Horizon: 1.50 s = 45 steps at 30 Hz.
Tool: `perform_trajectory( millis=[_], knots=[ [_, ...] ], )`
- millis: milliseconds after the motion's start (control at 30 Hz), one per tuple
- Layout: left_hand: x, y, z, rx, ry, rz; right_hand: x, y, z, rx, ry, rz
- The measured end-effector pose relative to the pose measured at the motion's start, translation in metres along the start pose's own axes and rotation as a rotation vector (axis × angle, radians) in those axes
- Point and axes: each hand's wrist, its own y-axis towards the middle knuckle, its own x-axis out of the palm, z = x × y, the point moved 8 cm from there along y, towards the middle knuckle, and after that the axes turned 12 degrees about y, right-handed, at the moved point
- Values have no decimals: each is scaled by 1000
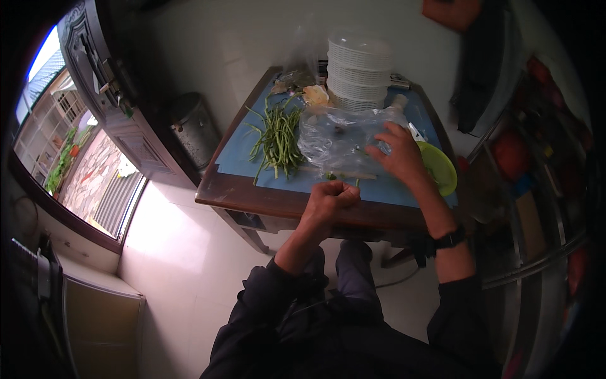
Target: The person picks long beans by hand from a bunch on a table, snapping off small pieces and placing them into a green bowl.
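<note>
My left hand is closed in a fist above the table's front edge; a short piece of green bean shows beside its fingers, and whether the fist holds it I cannot tell. My right hand, with a dark watch on the wrist, hovers with fingers spread over a clear plastic bag. To the left of the bag lies a pile of long green beans. A lime-green bowl with green pieces inside sits to the right of my right hand. Small green bits lie just beyond my left fist.
The wooden table has a blue cover. Stacked white plastic baskets stand at its back, beside another clear bag. A metal bin is left of the table, near an open door. Shelving stands at right.
</note>
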Motion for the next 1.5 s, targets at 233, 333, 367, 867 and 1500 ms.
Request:
perform_trajectory(
  millis=[233,333,367,867,1500],
  knots=[
    [11,-4,5,85,344,114,2,-50,-58,521,1024,-415],
    [21,-7,9,143,436,115,-4,-60,-50,514,966,-366],
    [25,-8,9,166,457,117,-7,-63,-47,519,955,-354],
    [-1,-96,179,691,358,85,-129,-81,63,333,-74,16],
    [-153,-307,114,310,607,870,-173,-86,-216,-182,1325,-302]
  ],
)
